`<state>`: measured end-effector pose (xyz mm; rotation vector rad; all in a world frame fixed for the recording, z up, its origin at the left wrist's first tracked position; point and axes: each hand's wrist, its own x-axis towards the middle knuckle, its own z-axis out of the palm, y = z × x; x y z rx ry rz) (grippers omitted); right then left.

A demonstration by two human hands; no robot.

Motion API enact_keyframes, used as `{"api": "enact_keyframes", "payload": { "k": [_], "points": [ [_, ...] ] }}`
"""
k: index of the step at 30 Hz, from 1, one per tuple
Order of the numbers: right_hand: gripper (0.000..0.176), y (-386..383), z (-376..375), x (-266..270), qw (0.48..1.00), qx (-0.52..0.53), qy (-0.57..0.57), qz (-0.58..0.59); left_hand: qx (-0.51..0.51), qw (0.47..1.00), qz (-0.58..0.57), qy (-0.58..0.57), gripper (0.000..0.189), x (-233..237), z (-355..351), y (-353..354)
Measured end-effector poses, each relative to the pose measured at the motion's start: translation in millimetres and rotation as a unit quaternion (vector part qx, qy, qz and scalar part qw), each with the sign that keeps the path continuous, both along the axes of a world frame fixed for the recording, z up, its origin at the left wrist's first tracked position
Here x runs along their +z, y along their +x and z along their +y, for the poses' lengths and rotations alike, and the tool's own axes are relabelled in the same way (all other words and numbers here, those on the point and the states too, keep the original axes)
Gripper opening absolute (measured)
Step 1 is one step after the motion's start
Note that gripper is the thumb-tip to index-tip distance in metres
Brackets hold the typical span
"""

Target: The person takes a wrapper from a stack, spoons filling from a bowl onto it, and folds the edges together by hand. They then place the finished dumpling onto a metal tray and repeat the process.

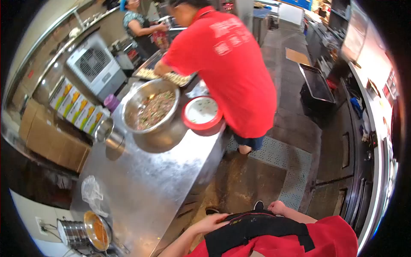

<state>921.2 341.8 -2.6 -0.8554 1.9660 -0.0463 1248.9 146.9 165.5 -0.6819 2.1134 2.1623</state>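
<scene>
My left hand (210, 223) rests against the black apron (261, 233) at my waist, its fingers stretched out and lying on the cloth. My right hand (277, 207) is curled closed at the apron's other side; whatever its fingers hold, if anything, is hidden. The steel table (158, 180) stands to my left. On it are a large metal bowl (128, 109) of chopped meat-like filling with green bits and a red-rimmed bowl (202, 124) with a white inside.
A person in a red shirt (227, 64) leans over a tray (139, 73) of small pale pieces. Another person (139, 28) stands farther back. A metal pot (109, 135), a plastic bag (92, 192) and an orange-filled pan (100, 233) line the table's left side. Black bins (317, 96) stand on the floor.
</scene>
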Motion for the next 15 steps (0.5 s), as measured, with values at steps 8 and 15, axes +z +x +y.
{"api": "enact_keyframes", "payload": {
  "k": [8, 15],
  "points": [
    [0.016, -127, 139, -42, 0.918, -0.373, 0.014, -0.136, -0.060, 0.944, -0.172, 0.275, 0.044, -85, 53, -19],
    [0.014, -199, 191, -81, 0.971, -0.207, 0.028, -0.116, -0.197, 0.924, -0.253, 0.208, 0.038, 40, 34, -160]
  ]
}}
